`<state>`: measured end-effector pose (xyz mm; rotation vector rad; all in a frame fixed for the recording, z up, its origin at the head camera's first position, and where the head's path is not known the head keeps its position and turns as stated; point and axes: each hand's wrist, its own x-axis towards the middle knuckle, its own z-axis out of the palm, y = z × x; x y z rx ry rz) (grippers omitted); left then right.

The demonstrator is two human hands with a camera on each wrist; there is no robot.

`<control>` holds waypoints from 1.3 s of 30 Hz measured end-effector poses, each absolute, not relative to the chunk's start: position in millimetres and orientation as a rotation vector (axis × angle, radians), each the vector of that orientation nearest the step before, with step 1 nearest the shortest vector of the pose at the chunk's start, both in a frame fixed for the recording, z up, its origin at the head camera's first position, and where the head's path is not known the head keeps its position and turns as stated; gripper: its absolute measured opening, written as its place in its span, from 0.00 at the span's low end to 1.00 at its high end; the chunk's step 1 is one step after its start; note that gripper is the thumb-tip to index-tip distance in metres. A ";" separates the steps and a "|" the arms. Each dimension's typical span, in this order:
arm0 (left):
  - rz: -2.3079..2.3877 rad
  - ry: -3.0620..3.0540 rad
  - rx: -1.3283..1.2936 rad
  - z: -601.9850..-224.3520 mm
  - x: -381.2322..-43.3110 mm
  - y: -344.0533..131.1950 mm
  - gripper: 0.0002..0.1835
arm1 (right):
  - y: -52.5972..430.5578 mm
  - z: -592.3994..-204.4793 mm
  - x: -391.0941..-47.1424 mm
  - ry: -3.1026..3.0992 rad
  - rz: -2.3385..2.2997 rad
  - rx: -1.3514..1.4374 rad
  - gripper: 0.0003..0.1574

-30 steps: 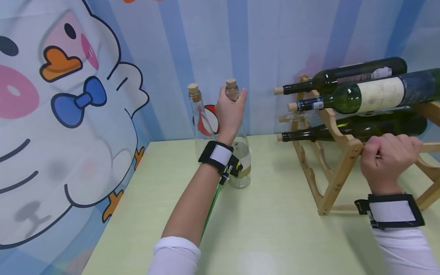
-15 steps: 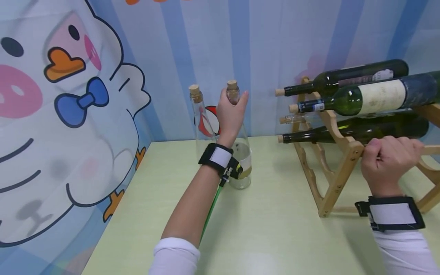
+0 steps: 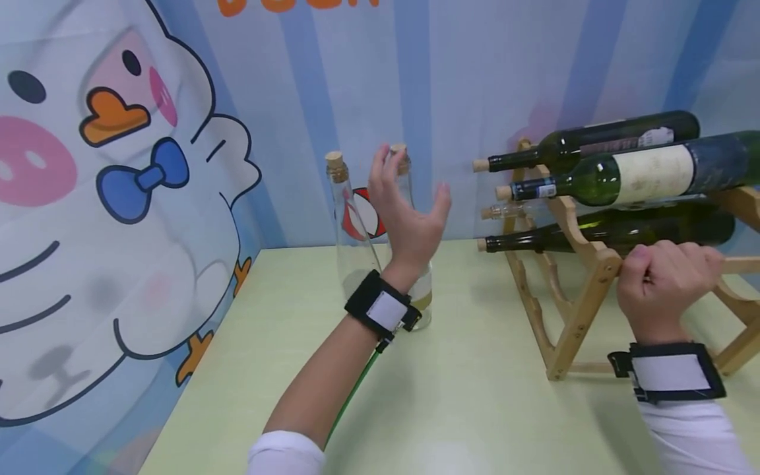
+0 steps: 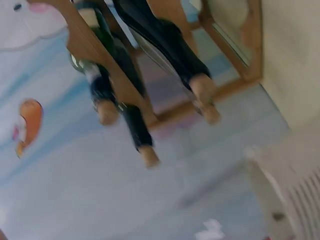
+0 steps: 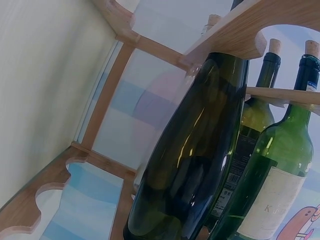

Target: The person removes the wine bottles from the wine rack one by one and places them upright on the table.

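My left hand (image 3: 411,221) is beside the neck of a corked clear glass bottle (image 3: 423,300), its fingers spread and a gap between thumb and fingers. The hand and wrist hide much of that bottle, which stands upright on the table. Left of it stands another corked clear bottle (image 3: 349,218). My right hand (image 3: 667,284) grips the near top bar of a wooden wine rack (image 3: 584,316). On the rack lie a green bottle with a cream label (image 3: 656,170), a dark bottle (image 3: 617,140) behind it, and a dark green bottle (image 5: 187,155) lower down.
A clear corked bottle (image 3: 505,210) also lies in the rack, partly hidden. Corks (image 4: 149,156) stick out toward the left side of the rack. The pale table (image 3: 475,402) meets a blue printed backdrop (image 3: 451,99). A green cord (image 3: 350,399) trails from the left wrist strap.
My left hand has let go of the right clear bottle's neck and spread its fingers, shifting slightly right and toward me. The right hand keeps its grip on the rack.
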<state>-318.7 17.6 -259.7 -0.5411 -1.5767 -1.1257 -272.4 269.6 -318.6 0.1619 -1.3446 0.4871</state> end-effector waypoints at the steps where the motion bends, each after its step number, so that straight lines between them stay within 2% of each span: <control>1: -1.118 -1.537 -0.586 -259.4 -314.2 22.8 0.27 | 269.9 -318.3 -272.5 -1.340 0.487 0.164 0.30; 7: -1.285 -1.562 -0.665 -267.4 -295.3 52.6 0.17 | 271.4 -319.5 -273.4 -1.329 0.484 0.167 0.28; 12: -1.721 -1.643 -0.520 -287.0 -295.6 75.8 0.17 | 274.1 -321.6 -271.6 -1.331 0.468 0.163 0.27; 19: -2.194 -1.720 -0.300 -317.3 -317.0 107.6 0.16 | 274.8 -323.2 -271.3 -1.334 0.478 0.170 0.27; 22: -2.359 -1.715 -0.219 -322.7 -327.4 120.2 0.17 | 274.9 -323.8 -272.6 -1.337 0.485 0.173 0.28; 28: -2.586 -1.725 -0.132 -327.4 -348.0 140.3 0.24 | 271.7 -323.0 -272.6 -1.328 0.485 0.185 0.28; 39: -2.877 -1.577 -0.305 -324.5 -365.8 162.4 0.26 | 273.6 -322.8 -272.8 -1.308 0.497 0.179 0.28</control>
